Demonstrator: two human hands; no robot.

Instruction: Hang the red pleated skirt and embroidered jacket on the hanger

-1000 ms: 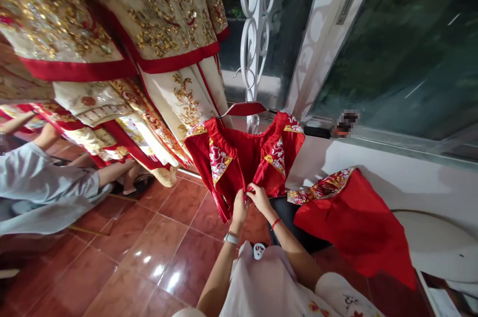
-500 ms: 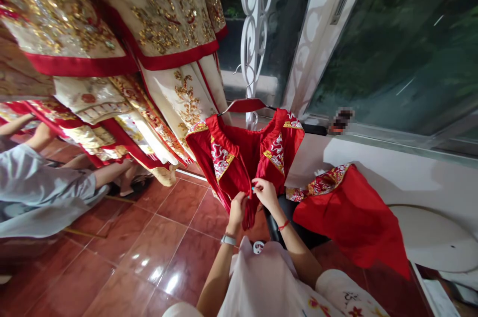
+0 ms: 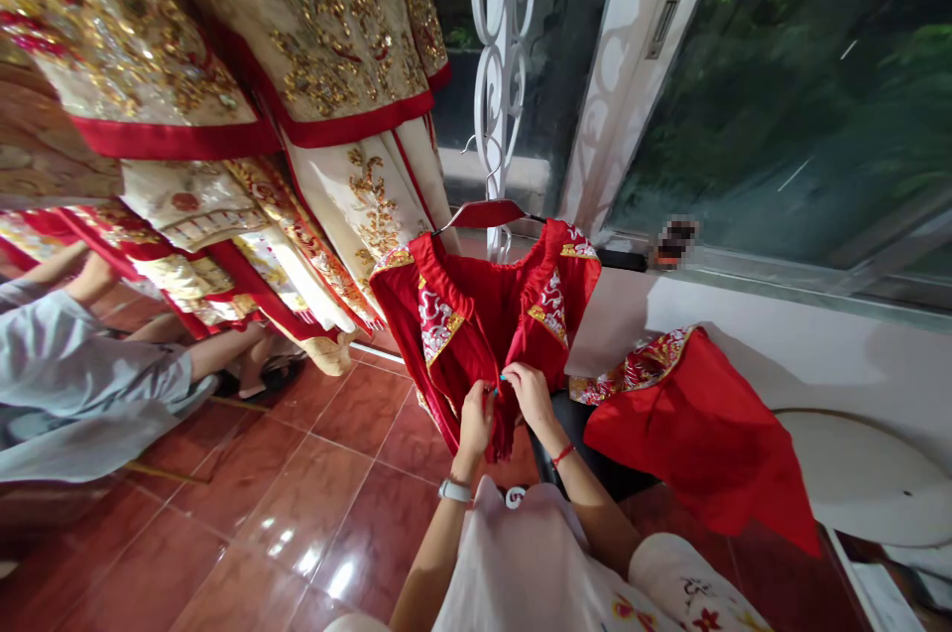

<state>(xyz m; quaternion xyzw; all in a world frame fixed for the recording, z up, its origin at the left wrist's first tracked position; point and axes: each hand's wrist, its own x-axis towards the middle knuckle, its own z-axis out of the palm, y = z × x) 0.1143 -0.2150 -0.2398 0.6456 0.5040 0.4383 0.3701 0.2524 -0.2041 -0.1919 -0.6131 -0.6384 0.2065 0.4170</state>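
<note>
The red garment (image 3: pixel 483 315) is hung from ends of the hanger (image 3: pixel 487 213); its front is pinched by fingers of left hand (image 3: pixel 474 421) and right hand (image 3: pixel 530 392). Dark marks (image 3: pixel 697 589) on white clothing (image 3: pixel 656 568) cannot be read.

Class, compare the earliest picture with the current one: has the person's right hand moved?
Yes, slightly. Judged against the white scrolled post, the right hand now sits a little further right in the picture.
</note>
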